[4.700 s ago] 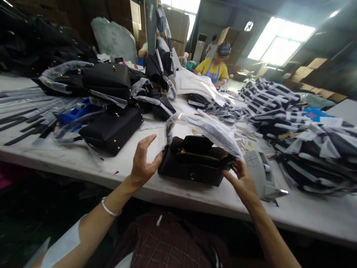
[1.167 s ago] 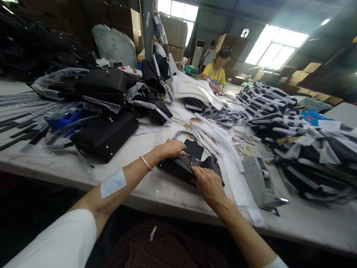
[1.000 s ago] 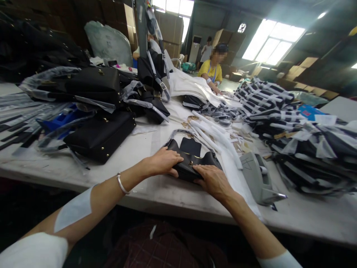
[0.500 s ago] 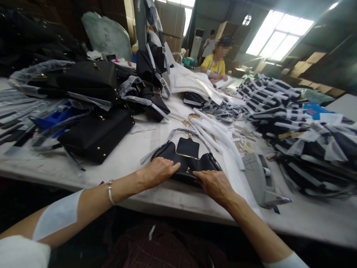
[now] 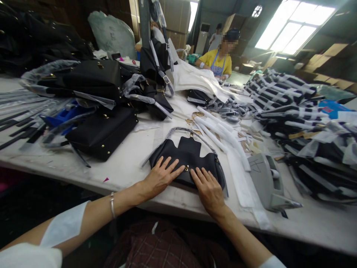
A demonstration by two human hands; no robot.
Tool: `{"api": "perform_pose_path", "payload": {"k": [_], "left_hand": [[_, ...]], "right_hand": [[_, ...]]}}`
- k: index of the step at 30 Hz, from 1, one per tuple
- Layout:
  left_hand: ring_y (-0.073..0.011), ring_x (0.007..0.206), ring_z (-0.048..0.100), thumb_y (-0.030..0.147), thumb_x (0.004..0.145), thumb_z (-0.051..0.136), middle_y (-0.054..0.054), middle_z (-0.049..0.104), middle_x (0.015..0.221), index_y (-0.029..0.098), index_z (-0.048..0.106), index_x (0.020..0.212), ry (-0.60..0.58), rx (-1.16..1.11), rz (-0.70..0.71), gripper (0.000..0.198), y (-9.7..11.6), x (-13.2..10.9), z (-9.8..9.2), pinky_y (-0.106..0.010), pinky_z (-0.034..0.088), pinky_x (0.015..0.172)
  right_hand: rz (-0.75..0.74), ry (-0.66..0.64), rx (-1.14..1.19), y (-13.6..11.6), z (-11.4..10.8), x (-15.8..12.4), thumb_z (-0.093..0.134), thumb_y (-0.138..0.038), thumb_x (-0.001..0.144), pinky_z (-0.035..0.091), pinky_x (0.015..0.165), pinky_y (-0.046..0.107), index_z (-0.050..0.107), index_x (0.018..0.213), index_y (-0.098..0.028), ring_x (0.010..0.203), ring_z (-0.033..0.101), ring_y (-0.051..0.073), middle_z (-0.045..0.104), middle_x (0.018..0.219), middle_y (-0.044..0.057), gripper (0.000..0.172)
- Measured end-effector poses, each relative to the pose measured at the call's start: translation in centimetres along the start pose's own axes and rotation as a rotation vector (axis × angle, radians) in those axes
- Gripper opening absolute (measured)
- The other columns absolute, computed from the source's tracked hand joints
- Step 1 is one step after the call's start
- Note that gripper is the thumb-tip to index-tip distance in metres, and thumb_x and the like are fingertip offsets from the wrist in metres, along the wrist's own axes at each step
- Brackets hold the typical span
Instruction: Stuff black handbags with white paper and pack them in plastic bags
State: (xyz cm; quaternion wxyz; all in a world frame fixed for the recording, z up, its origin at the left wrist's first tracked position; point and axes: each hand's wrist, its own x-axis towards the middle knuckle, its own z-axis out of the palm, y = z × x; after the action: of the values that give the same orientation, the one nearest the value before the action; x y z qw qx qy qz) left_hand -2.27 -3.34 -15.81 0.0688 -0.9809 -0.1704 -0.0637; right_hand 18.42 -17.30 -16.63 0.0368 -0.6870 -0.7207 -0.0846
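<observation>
A black handbag [image 5: 182,149] lies flat on the table in front of me, its tab and plastic-wrapped handle pointing away. My left hand [image 5: 161,176] rests on the bag's left front with fingers spread. On the other side of the small gold clasp [image 5: 186,168], my right hand [image 5: 208,189] lies flat with its fingers stretched forward over the leather. Neither hand is wrapped round anything. Part of the bag's near edge is hidden beneath the hands.
Black handbags [image 5: 102,130] are stacked to the left. A grey tape dispenser [image 5: 263,178] stands right, beside white foam strips [image 5: 237,171]. Wrapped black straps and bags [image 5: 320,149] pile up at far right. A co-worker in yellow [image 5: 220,61] is across the white table [image 5: 125,173].
Both hands have gone from curled fingers at the bag's edge to flat, spread fingers on it. The bag's front now lies flatter, and the camera view has shifted slightly.
</observation>
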Motion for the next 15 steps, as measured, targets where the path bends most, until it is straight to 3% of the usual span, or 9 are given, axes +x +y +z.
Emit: {"api": "perform_pose_path", "payload": {"k": [4,9,15], "left_hand": [[-0.0340,0.143,0.038,0.016,0.094,0.042,-0.011,0.040,0.156,0.026,0.031,0.153,-0.081,-0.110,0.046,0.061,-0.3,1.2,-0.7,-0.063,0.031,0.111],[-0.0326,0.150,0.023,0.052,0.092,0.053,-0.018,0.031,0.160,0.013,0.027,0.153,-0.100,-0.225,0.087,0.077,-0.5,2.4,-0.3,-0.061,0.016,0.119],[-0.0342,0.148,0.028,0.073,0.086,0.049,-0.025,0.032,0.157,0.004,0.034,0.149,-0.049,-0.191,0.047,0.094,0.4,3.8,1.2,-0.054,0.017,0.120]], "right_hand": [[0.039,0.012,-0.019,-0.5,0.3,-0.1,0.040,-0.006,0.094,0.041,0.110,0.055,0.051,0.145,-0.020,0.134,0.050,0.036,0.053,0.146,0.013,0.055],[0.078,0.005,-0.012,-1.1,0.1,0.4,0.038,-0.004,0.092,0.036,0.112,0.058,0.048,0.146,-0.016,0.138,0.044,0.037,0.048,0.149,0.015,0.057],[0.127,-0.098,0.000,-2.8,-0.7,1.8,0.039,-0.004,0.091,0.036,0.110,0.063,0.049,0.145,-0.010,0.138,0.044,0.040,0.047,0.148,0.021,0.055]]}}
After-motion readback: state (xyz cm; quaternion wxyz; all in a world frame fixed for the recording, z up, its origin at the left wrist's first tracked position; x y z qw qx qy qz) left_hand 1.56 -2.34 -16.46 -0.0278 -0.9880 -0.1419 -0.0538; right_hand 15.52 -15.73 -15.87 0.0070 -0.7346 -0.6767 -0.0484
